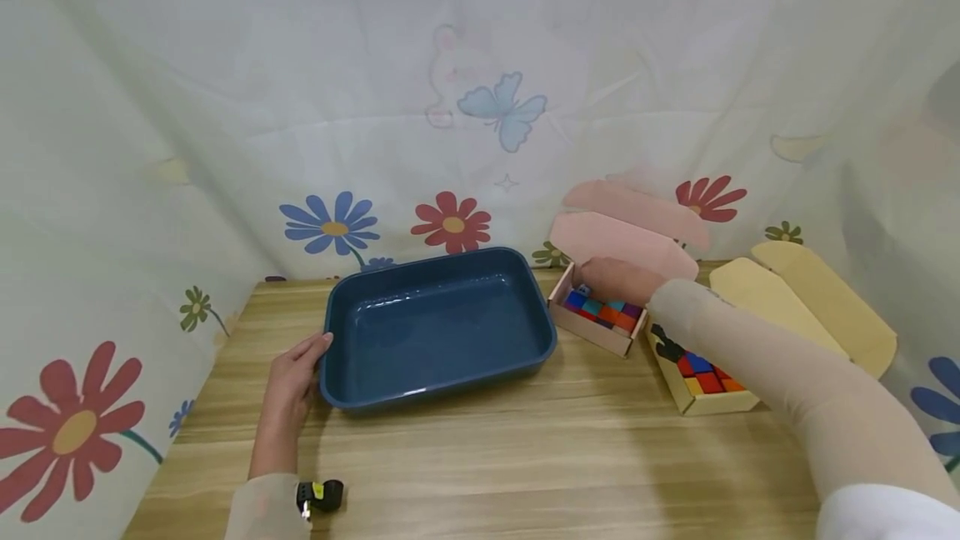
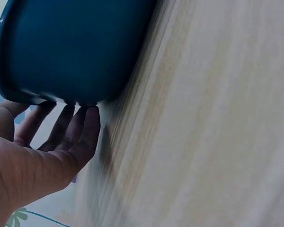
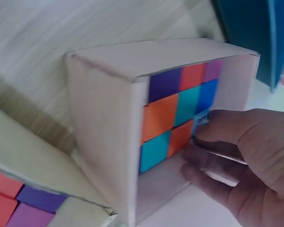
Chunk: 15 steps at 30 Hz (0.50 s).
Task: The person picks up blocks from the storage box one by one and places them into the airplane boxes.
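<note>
A dark blue rectangular tray [image 1: 442,332] sits on the wooden table. At its left end, the fingertips of my left hand [image 1: 294,369] rest against the outer wall, as the left wrist view also shows. My right hand [image 3: 248,161] reaches into a small pink cardboard box [image 3: 102,113] holding several coloured blocks [image 3: 161,116]. Its thumb and fingers pinch at a small light-blue piece [image 3: 200,120], mostly hidden behind the thumb. To the right stands a yellow cardboard box [image 1: 701,404] with red, blue and orange blocks [image 1: 705,375] and a black object [image 1: 665,346] inside.
Both boxes have raised lids: a pink lid [image 1: 622,240] at the back and a yellow lid [image 1: 780,307] at the right. A floral curtain [image 1: 420,157] closes in the back and sides. The right forearm passes over the yellow box.
</note>
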{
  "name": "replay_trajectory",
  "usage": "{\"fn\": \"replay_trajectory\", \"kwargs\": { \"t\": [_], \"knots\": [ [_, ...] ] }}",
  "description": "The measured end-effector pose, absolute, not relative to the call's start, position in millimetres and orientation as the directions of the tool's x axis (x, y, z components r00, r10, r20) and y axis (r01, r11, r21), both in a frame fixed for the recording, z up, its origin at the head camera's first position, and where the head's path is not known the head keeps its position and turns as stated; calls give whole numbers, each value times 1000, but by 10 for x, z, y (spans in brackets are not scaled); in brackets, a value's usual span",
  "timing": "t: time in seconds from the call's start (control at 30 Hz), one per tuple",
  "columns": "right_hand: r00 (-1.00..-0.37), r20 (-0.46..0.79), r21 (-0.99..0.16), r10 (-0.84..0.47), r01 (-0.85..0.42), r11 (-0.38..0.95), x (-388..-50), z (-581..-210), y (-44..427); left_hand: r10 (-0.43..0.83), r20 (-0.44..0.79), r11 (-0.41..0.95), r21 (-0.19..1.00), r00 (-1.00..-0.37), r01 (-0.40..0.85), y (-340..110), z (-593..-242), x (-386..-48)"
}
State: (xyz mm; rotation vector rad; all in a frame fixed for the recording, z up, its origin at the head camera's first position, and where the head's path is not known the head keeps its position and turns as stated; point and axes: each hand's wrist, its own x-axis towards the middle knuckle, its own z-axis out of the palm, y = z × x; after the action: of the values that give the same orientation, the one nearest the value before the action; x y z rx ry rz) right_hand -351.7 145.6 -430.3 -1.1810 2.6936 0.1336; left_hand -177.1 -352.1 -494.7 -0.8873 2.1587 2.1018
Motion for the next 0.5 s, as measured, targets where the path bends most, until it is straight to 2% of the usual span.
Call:
{"fn": "replay_trajectory", "kwargs": {
  "t": [0.1, 0.23, 0.3, 0.33, 0.43, 0.5],
  "knots": [
    [-672, -178, 70, -719, -737, 672, -3449, -4245, 1548, -366, -372, -39, 922, -853, -386, -3481, -4948, -1811],
    [-621, -67, 139, -781, -781, 609, -3275, -4108, 1629, -377, -351, -20, 928, -857, -372, -3476, -4939, -1814],
    [-599, -24, 149, -800, -794, 590, -3150, -4038, 1693, -381, -335, 0, 932, -862, -362, -3464, -4936, -1815],
    [-602, -11, 113, -798, -794, 598, -3082, -4007, 1712, -384, -330, 5, 933, -862, -359, -3467, -4937, -1808],
    [-673, 16, 45, -739, -738, 673, -2845, -3953, 1869, -370, -292, 75, 937, -882, -342, -3438, -4942, -1815],
    [-728, 28, -14, -685, -685, 728, -2676, -3949, 1997, -351, -236, 172, 935, -906, -310, -3412, -4937, -1824]
  ]
}}
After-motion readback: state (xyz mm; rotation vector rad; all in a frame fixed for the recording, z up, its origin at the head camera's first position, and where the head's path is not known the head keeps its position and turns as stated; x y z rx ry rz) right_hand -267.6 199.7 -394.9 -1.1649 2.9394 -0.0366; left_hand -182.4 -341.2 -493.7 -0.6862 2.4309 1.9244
